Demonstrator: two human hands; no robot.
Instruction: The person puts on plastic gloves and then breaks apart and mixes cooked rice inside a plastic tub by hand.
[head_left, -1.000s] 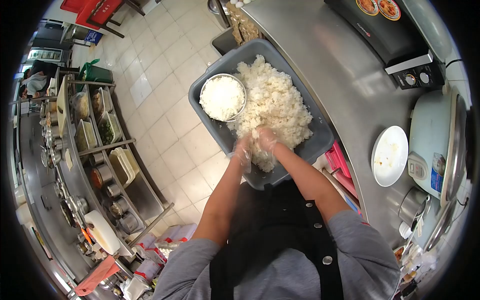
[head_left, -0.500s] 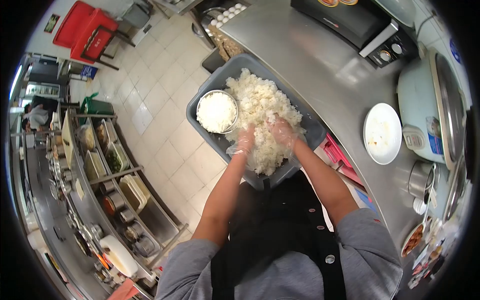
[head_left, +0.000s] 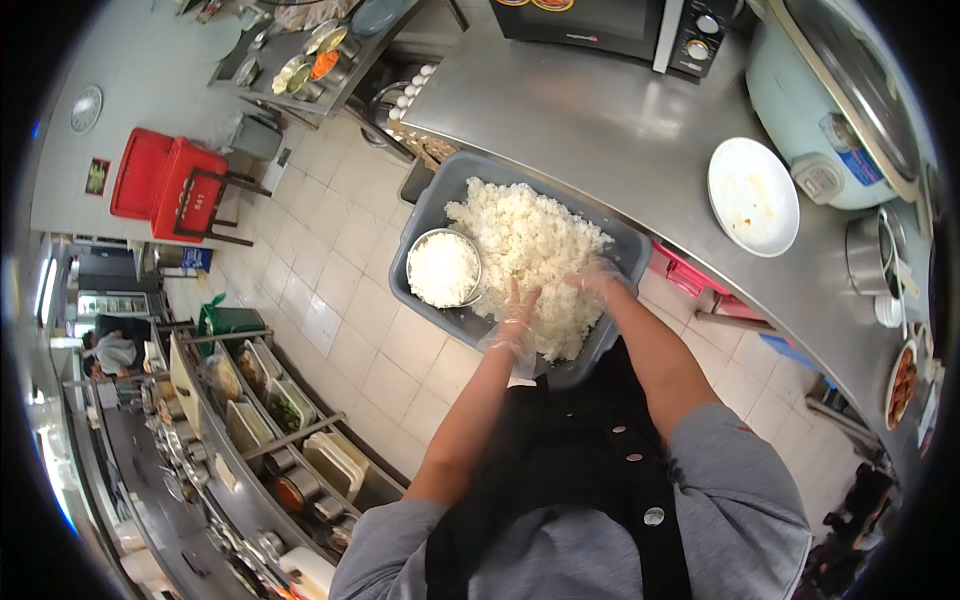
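Note:
A grey tub holds a large heap of cooked white rice. At the tub's left side, a round metal bowl full of rice rests beside the heap. My left hand, in a clear plastic glove, touches the near edge of the heap with its fingers spread. On the heap's right side lies my right hand, also in a clear glove; its fingers are apart and partly blurred against the rice.
A steel counter on the right carries a microwave, a white plate and a large cooker. Shelving with food containers stands left. Behind are a red bin and a distant person.
The view has turned, bringing a back table into sight. My hands have moved farther apart; my right hand has shifted to the heap's right side, and my left hand's fingers have spread.

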